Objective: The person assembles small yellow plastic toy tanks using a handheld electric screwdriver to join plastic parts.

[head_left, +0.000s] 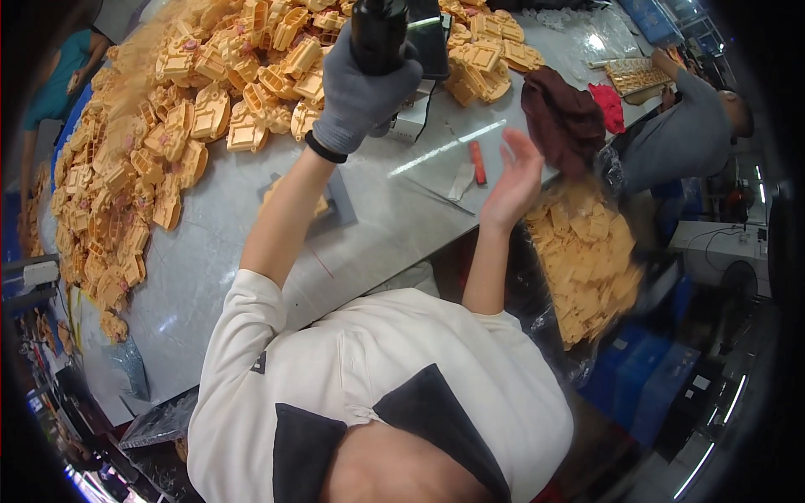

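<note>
Well forward, left hand (366,90) around black object (379,38)

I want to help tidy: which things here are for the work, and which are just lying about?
Probably for the work:
black tool, in the gloved left hand
yellow-orange plastic parts
grey block

Probably just lying about:
dark red cloth
bright red bundle
red stick-shaped thing
</note>
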Demonstrator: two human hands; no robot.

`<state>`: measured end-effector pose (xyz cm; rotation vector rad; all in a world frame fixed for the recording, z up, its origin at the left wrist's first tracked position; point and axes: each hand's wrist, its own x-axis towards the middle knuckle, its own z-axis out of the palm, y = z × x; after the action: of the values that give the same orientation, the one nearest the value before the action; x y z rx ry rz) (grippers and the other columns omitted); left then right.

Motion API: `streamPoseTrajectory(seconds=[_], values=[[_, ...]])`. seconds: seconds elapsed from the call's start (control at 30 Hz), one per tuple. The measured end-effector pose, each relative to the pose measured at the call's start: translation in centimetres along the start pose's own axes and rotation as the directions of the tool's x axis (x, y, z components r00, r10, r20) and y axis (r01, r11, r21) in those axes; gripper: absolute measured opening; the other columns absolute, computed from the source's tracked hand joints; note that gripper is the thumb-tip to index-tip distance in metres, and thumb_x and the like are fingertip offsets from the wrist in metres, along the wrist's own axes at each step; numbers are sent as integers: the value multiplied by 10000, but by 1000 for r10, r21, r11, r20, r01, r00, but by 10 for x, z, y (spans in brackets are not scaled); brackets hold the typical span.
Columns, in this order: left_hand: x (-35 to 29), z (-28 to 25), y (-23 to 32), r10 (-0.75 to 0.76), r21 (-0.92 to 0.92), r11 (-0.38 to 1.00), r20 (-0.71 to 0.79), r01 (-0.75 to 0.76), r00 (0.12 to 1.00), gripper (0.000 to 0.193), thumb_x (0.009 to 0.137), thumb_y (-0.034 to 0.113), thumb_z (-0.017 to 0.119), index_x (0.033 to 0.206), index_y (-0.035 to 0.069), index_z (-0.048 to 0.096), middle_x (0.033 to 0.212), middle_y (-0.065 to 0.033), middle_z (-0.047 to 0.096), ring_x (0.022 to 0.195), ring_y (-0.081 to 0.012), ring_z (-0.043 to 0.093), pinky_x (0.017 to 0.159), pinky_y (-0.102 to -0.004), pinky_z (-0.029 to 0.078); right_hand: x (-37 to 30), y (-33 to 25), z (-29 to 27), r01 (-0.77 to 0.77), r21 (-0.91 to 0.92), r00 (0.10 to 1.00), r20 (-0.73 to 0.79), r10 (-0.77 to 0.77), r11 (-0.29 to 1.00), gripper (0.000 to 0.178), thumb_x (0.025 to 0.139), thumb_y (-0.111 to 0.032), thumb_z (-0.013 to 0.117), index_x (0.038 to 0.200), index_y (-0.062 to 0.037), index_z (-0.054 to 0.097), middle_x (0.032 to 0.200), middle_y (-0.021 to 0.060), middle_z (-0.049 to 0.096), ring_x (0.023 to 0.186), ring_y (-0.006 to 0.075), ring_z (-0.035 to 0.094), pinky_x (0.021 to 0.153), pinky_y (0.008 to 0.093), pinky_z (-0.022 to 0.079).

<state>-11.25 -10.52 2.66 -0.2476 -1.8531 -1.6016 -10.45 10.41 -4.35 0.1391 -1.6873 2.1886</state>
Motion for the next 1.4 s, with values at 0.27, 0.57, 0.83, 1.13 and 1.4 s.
streamPoseTrajectory(seconds=[0.27, 0.57, 0.83, 1.13, 1.4], values=[[-8, -52, 47, 149, 17, 989, -251, -150, 956, 383, 740, -30, 601, 1107, -59, 496, 850, -152, 660, 689, -208, 665, 627, -285, 568, -26, 28, -44, 63, -337, 991, -91, -99, 939, 414, 964, -286, 317, 1042, 31, 571, 1102, 132, 593, 1048, 230, 538, 939, 363, 374], [5, 4, -4, 264, 113, 964, -324, -240, 908, 448, 695, -112, 617, 1111, 14, 509, 774, 16, 544, 685, -60, 528, 630, -210, 473, -35, 68, -39, 300, -654, 932, 46, -359, 695, 238, 900, -98, 431, 1039, 29, 577, 1068, 144, 571, 1018, 292, 497, 900, 391, 374], [9, 7, -12, 129, -63, 987, -221, -146, 967, 388, 700, -81, 645, 1066, -22, 530, 843, -91, 661, 689, -130, 637, 630, -248, 540, -35, 66, -41, 303, -630, 926, 18, -377, 715, 246, 898, -108, 431, 1046, 28, 573, 1071, 148, 573, 1022, 296, 498, 901, 395, 370], [9, 16, 2, 26, -110, 992, -304, -62, 952, 414, 691, -113, 620, 1072, 14, 522, 778, -1, 554, 664, -61, 531, 609, -214, 474, -33, 69, -44, 270, -612, 935, -19, -355, 743, 246, 910, -98, 417, 1043, 34, 576, 1066, 148, 576, 1021, 292, 503, 885, 381, 391], [18, 21, -3, 112, -181, 970, -250, -160, 962, 417, 684, -131, 601, 1053, 43, 516, 749, 38, 488, 677, -46, 494, 640, -210, 440, -34, 69, -47, 237, -610, 947, -29, -320, 756, 243, 917, -91, 411, 1040, 34, 579, 1072, 149, 571, 1016, 290, 508, 884, 380, 395]])
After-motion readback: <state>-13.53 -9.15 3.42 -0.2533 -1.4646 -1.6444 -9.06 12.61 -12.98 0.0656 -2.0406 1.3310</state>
